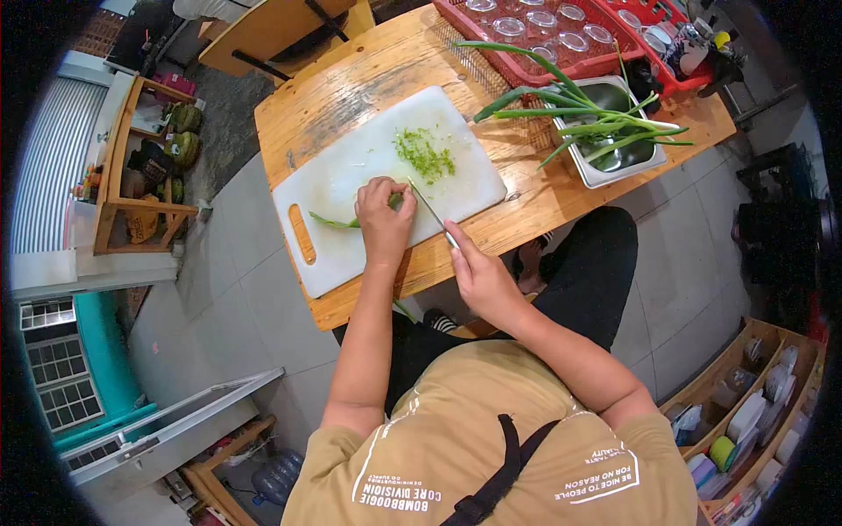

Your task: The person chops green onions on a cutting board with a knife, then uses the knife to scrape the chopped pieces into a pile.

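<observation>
My left hand (pixel 386 217) is closed around a green onion (pixel 335 221), pressing it on the white cutting board (pixel 338 175). The leafy end sticks out to the left of my fingers. My right hand (pixel 478 269) grips a knife (pixel 430 208) by its handle, its blade tip close to the fingers of my left hand. Beyond the blade, a scatter of chopped green onion (pixel 424 155) lies on the board. Part of the held green onion is hidden under my left hand.
A metal container (pixel 605 171) holding whole green onions (pixel 579 112) stands at the right of the wooden table (pixel 307 110). Behind it, a red crate (pixel 491 39) holds several upturned glasses (pixel 509 28). A wooden shelf (pixel 110 188) with fruit stands at the left.
</observation>
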`<act>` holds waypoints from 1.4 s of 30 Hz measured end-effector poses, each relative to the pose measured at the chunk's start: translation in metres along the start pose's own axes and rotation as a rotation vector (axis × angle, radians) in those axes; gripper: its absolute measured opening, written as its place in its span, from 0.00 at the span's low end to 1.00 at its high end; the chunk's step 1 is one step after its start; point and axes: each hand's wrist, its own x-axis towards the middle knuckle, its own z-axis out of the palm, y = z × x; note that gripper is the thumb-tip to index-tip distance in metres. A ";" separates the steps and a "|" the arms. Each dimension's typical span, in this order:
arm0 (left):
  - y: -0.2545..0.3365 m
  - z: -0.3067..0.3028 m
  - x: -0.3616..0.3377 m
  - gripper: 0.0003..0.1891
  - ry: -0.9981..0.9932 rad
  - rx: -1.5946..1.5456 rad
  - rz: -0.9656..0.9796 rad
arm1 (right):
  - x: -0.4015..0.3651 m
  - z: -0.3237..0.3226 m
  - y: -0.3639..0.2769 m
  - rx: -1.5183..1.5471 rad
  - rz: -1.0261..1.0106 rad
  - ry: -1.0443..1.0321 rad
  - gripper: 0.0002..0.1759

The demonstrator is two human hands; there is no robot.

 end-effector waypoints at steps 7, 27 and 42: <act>0.000 0.001 0.000 0.06 -0.010 0.030 -0.006 | -0.006 0.000 -0.004 0.037 -0.053 0.035 0.28; 0.000 0.001 0.000 0.06 0.024 0.050 0.045 | 0.013 -0.002 -0.002 -0.078 -0.136 0.096 0.28; 0.002 0.000 0.000 0.06 0.001 0.064 0.028 | 0.008 0.001 -0.001 -0.155 -0.119 0.042 0.28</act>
